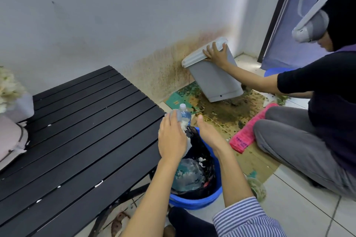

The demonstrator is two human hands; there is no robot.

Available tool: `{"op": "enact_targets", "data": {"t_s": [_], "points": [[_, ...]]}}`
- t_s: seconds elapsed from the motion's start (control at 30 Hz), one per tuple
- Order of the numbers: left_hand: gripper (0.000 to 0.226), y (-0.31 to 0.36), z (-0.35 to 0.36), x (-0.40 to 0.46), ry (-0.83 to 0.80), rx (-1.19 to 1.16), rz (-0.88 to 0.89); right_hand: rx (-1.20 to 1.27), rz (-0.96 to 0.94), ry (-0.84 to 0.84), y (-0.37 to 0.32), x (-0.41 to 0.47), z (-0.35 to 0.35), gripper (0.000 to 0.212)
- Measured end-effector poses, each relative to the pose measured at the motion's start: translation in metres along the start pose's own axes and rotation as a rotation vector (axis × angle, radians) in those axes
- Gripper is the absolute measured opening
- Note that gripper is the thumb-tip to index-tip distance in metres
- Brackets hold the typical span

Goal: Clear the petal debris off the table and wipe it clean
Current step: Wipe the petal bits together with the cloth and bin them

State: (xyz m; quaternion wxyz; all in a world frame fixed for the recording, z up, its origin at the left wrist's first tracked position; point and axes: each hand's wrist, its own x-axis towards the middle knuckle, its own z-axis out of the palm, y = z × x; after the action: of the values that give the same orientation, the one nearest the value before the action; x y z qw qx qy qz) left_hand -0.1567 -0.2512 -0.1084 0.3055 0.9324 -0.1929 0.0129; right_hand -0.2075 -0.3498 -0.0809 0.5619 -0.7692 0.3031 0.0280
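I'm in a plain home corner: white wall (pixel 115 5) stained low down, tiled floor (pixel 308 208), slatted black table (pixel 77 131), and a blue bin (pixel 194 201).

Nothing can be read. The pink packet (pixel 248 131) on the floor carries dark printed lettering near its lower end, too blurred to make out; the water bottle (pixel 184 114) label is illegible.

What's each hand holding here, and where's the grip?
Left hand cups a clump of white petal debris against its palm, over the blue bin. Right hand is open, holding nothing.
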Motion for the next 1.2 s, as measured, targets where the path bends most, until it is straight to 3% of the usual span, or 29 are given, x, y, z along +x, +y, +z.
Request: {"op": "enact_targets", "data": {"t_s": [0.1,0.23,0.4,0.57,0.63,0.7,0.77,0.83,0.93,1.07,1.2], "points": [[0.045,0.006,0.003,0.003,-0.032,-0.125,0.038,0.064,-0.043,0.058,0.004,-0.001,-0.005,0.060],[0.042,-0.002,-0.020,0.007,0.112,-0.414,-0.128,0.137,-0.034,0.054,0.005,-0.002,-0.009,0.060],[0.044,-0.022,-0.034,-0.004,0.245,-0.162,-0.295,0.176,0.020,0.077,0.003,0.003,-0.013,0.064],[0.044,0.008,-0.001,-0.011,0.157,0.008,-0.124,0.185,0.014,0.097,0.000,0.004,-0.008,0.064],[0.045,0.022,0.011,-0.007,0.088,-0.103,-0.053,0.183,0.002,0.099,-0.001,0.003,-0.007,0.062],[0.044,0.031,0.009,-0.003,0.030,-0.379,-0.049,0.203,-0.005,0.095,0.001,0.003,-0.008,0.061],[0.043,0.024,-0.009,0.005,0.127,-0.532,-0.095,0.208,-0.009,0.104,0.003,0.001,-0.007,0.060],[0.042,0.000,-0.036,0.018,0.274,-0.484,-0.137,0.177,0.002,0.092,0.004,0.000,-0.005,0.063],[0.042,-0.066,-0.086,0.030,0.369,-0.353,-0.278,0.151,0.015,0.070,0.001,0.000,0.000,0.065],[0.045,-0.145,-0.127,0.014,0.327,-0.066,-0.454,0.129,-0.004,0.017,-0.010,0.001,0.011,0.065],[0.041,-0.136,-0.109,0.011,0.253,0.055,-0.379,0.085,-0.043,0.006,-0.018,0.000,0.020,0.064]]}}
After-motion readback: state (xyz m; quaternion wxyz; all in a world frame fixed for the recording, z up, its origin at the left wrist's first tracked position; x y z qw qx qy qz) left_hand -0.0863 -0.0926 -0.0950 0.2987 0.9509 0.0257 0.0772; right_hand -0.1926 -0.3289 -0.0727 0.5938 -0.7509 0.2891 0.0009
